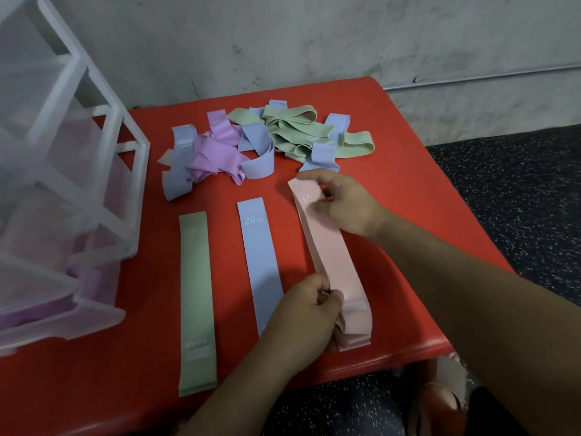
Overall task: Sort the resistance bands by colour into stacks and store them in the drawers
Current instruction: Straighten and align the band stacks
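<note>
Resistance bands lie sorted on the red tabletop (408, 215): the pink stack (333, 265) near the right edge is pinched at its far end by the right hand (342, 206) and its near end by the left hand (311, 313), likely squaring the layers. Green band (195, 297) and blue band (259, 259) lie alongside. An unsorted heap (251, 143) waits toward the back edge; the drawer unit (72, 171) fills the left side.

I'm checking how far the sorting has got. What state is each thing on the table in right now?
pink stack: laid flat, held at both ends
left hand: pinching its near end
right hand: gripping its far end
blue band: flat, straight, untouched
green band: flat, straight, untouched
unsorted pile: tangled; blue, purple, green
drawer unit: bottom drawer pulled out, purple inside
</note>
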